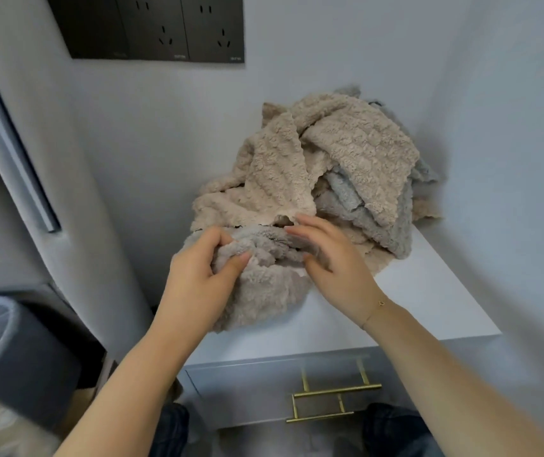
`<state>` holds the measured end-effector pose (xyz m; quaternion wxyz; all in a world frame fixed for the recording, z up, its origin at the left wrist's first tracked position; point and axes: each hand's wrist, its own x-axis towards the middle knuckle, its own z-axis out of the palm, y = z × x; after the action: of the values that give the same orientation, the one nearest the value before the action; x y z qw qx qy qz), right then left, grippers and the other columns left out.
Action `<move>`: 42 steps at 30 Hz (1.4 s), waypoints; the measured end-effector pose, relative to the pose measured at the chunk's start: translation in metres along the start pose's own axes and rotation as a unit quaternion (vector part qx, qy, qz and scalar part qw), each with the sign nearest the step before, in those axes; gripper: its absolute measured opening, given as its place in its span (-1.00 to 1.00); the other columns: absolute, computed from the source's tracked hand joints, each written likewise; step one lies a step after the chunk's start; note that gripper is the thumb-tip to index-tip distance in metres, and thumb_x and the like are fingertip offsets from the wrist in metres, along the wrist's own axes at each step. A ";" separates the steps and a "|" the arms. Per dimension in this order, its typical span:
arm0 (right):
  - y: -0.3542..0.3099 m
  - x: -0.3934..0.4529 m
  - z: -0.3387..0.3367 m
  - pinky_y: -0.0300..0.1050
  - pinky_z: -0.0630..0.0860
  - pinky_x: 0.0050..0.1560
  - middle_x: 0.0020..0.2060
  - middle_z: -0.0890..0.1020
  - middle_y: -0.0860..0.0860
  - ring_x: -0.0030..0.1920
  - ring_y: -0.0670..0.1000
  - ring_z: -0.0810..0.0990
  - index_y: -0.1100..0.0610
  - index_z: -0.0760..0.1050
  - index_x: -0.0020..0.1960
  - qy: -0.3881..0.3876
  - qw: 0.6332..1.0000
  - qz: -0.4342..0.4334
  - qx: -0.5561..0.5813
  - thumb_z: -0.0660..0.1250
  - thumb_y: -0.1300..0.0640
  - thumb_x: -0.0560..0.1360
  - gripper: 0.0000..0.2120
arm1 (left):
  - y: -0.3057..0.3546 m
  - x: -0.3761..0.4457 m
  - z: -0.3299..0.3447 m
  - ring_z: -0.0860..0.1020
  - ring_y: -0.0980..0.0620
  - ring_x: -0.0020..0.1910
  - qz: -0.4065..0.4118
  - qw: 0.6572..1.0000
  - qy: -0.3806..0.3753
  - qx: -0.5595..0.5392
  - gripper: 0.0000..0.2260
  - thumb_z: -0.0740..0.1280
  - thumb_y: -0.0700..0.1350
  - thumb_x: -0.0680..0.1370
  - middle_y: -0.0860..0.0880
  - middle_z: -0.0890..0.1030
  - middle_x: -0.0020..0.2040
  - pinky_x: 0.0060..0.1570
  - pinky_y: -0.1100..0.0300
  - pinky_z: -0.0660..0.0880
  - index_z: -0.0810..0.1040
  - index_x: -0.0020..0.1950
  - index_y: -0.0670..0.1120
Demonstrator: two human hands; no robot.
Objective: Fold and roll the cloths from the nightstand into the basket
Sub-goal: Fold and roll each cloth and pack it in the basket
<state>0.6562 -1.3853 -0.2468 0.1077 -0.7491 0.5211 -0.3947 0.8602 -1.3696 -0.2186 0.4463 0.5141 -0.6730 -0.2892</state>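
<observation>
A heap of fluffy beige and grey cloths (339, 166) lies on the white nightstand top (429, 298), pushed toward the back corner. In front of the heap a grey-beige cloth (264, 285) sits bunched at the nightstand's front left edge. My left hand (198, 278) grips this cloth's left side, thumb and fingers curled into the pile. My right hand (333, 258) rests on its right side with fingers reaching into the fabric; the fingertips are blurred. The basket is not in view.
The nightstand stands in a corner of light walls, with a drawer front and brass handles (333, 397) below. A dark socket panel (151, 28) is on the wall above. A grey padded bed edge (16, 351) lies at the lower left.
</observation>
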 end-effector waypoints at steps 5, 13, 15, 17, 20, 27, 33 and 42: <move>0.019 0.003 0.013 0.14 0.22 0.42 0.42 0.38 0.00 0.44 0.09 0.27 0.01 0.49 0.33 -0.097 0.984 -0.093 -0.114 0.22 0.31 0.54 -0.59 | -0.026 -0.010 -0.022 0.35 0.10 -0.43 0.034 0.971 -0.130 0.198 -0.76 0.40 -0.02 0.49 0.08 0.44 -0.45 -0.33 0.33 0.22 0.35 -0.26 0.10; 0.008 0.036 0.032 0.04 0.47 0.05 0.25 0.46 0.07 0.19 0.12 0.44 0.01 0.38 0.41 -0.233 0.918 -0.149 -0.286 0.19 0.12 0.60 -0.62 | -0.053 -0.021 -0.026 0.33 0.12 0.26 0.083 0.932 -0.263 0.234 -0.76 0.41 -0.05 0.48 0.16 0.45 0.22 0.26 0.13 0.30 0.33 -0.18 0.10; 0.001 0.050 0.026 -0.01 0.51 -0.24 0.00 0.54 0.11 -0.05 0.14 0.53 0.08 0.47 0.33 -0.201 0.913 -0.189 -0.301 0.20 0.20 0.56 -0.65 | -0.059 -0.022 -0.024 0.29 0.13 0.28 0.094 0.929 -0.262 0.242 -0.77 0.40 -0.06 0.48 0.19 0.41 0.26 0.28 0.09 0.30 0.34 -0.15 0.08; -0.009 0.060 0.014 -0.13 0.46 -0.41 -0.15 0.57 0.10 -0.23 0.12 0.56 0.14 0.58 0.19 -0.145 0.928 -0.218 -0.265 0.15 0.19 0.51 -0.67 | -0.060 -0.022 -0.022 0.27 0.14 0.30 0.103 0.927 -0.260 0.251 -0.78 0.38 -0.06 0.50 0.21 0.39 0.30 0.27 0.11 0.30 0.32 -0.15 0.08; -0.028 0.074 -0.003 -0.12 0.49 -0.39 -0.13 0.59 0.08 -0.23 0.11 0.58 0.17 0.60 0.10 -0.063 0.941 -0.221 -0.247 0.17 0.19 0.49 -0.71 | -0.055 -0.017 -0.019 0.26 0.12 0.35 0.126 0.934 -0.241 0.233 -0.80 0.35 -0.12 0.53 0.19 0.34 0.39 0.28 0.22 0.27 0.31 -0.12 0.03; -0.050 0.119 -0.046 -0.21 0.41 0.05 0.01 0.62 0.05 0.03 -0.03 0.52 0.15 0.56 0.16 0.075 0.986 0.059 -0.138 0.28 0.27 0.48 -0.72 | -0.030 -0.002 -0.012 0.40 0.07 0.05 0.207 0.962 -0.036 0.175 -0.82 0.35 -0.26 0.48 0.08 0.47 0.15 -0.14 0.20 0.45 0.40 -0.15 -0.02; -0.036 0.135 -0.083 0.06 0.36 0.35 0.28 0.50 0.05 0.43 0.09 0.31 0.15 0.52 0.22 -0.080 0.920 0.346 0.166 0.45 0.20 0.43 -0.63 | -0.050 0.015 -0.011 0.40 0.03 -0.17 0.068 0.983 -0.046 0.163 -0.75 0.21 -0.40 0.46 0.11 0.44 -0.19 -0.27 0.32 0.31 0.39 -0.17 -0.03; -0.030 0.161 -0.129 -0.20 0.55 -0.33 -0.40 0.58 0.02 -0.39 -0.07 0.58 0.18 0.44 -0.18 0.231 0.851 0.223 0.415 0.28 0.29 0.55 -0.87 | -0.062 0.019 -0.002 0.40 0.02 0.04 0.062 0.982 -0.039 0.177 -0.82 0.32 -0.32 0.47 0.05 0.49 0.02 -0.10 0.24 0.34 0.50 -0.08 -0.04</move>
<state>0.6097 -1.4789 -0.0668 0.3702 -0.3852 0.4719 -0.7013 0.8878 -1.4067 -0.2646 0.3392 0.5307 -0.7607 -0.1571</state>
